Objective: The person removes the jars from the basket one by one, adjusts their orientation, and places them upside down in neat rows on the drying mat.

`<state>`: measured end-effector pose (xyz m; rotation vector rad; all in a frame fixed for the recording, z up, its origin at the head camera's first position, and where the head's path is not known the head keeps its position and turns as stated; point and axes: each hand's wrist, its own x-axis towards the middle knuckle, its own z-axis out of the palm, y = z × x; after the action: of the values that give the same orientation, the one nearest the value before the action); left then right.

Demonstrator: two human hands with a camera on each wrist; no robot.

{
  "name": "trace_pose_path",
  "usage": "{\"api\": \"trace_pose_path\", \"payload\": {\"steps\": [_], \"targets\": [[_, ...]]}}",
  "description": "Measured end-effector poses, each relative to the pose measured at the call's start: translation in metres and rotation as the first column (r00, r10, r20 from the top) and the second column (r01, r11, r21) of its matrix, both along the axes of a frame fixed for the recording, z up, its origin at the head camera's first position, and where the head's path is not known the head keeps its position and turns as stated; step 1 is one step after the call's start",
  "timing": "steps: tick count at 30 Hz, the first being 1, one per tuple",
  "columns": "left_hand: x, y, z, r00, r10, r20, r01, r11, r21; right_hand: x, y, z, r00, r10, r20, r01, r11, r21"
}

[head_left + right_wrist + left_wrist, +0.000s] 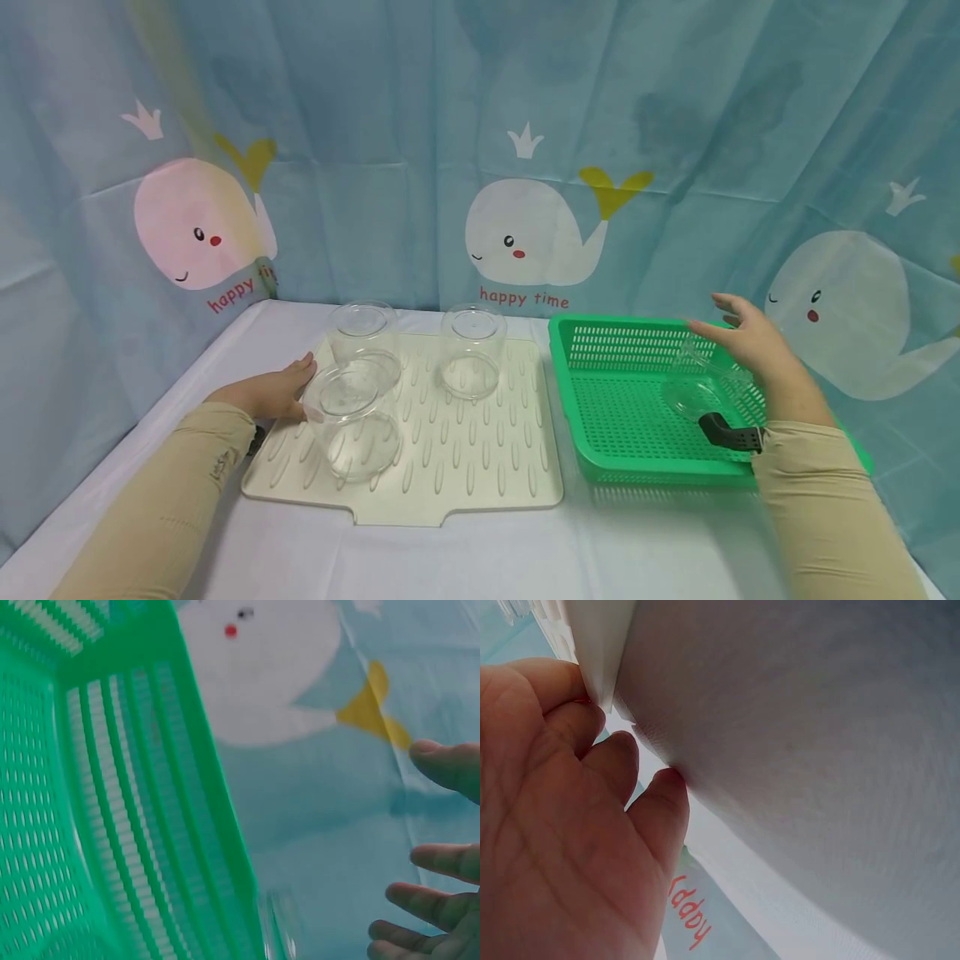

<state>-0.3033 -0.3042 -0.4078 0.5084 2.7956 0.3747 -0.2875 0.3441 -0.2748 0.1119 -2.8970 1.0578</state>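
Observation:
My left hand rests at the left edge of a cream draining board with raised oval ridges. In the left wrist view, the fingertips of that hand touch the board's side edge. Three clear plastic jars stand on the board: a front-left jar, one behind it and another at back centre. Over the right part of a green basket, my right hand hovers with spread fingers and holds nothing. Beneath it a clear jar sits inside the basket, partly hidden by the hand.
A white cloth covers the table. Behind it hangs a blue curtain printed with whales. The board's short tab points toward me, and the basket's raised rim stands just right of the board. A black camera mount sticks out from my right wrist.

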Motion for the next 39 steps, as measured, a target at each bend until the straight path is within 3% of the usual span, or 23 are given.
{"api": "trace_pose_path", "payload": {"steps": [10,16,20,24,28,31,35,39], "targets": [[-0.001,-0.001,-0.001,1.000,0.018,0.023,-0.018,1.000,0.010,-0.003,0.034,-0.009,0.993,-0.014,0.118,0.001,0.993,0.115],[0.000,0.001,0.001,1.000,0.006,0.022,-0.006,1.000,0.015,-0.003,0.039,-0.008,0.981,-0.033,0.192,-0.011,0.974,0.226],[0.001,0.002,0.001,1.000,0.004,0.014,-0.005,1.000,0.016,-0.001,0.036,-0.007,0.971,-0.025,0.237,-0.033,0.970,0.240],[0.000,0.002,0.001,1.000,0.010,0.010,-0.010,1.000,0.017,-0.002,0.030,-0.010,0.962,0.036,0.270,-0.101,0.967,0.233],[-0.001,0.002,0.000,1.000,0.011,0.009,-0.011,1.000,0.015,-0.004,0.021,-0.015,0.946,0.150,0.288,-0.205,0.964,0.170],[-0.001,0.001,0.000,1.000,0.014,0.007,-0.014,1.000,0.011,-0.003,0.012,-0.018,0.930,0.229,0.286,-0.284,0.945,0.165],[-0.001,0.001,-0.001,1.000,0.011,0.004,-0.011,1.000,0.016,-0.004,0.002,-0.021,0.914,0.284,0.290,-0.345,0.920,0.186],[-0.002,0.000,-0.003,1.000,0.003,0.000,-0.003,1.000,0.025,-0.006,-0.006,-0.022,0.899,0.310,0.309,-0.367,0.918,0.148]]}}
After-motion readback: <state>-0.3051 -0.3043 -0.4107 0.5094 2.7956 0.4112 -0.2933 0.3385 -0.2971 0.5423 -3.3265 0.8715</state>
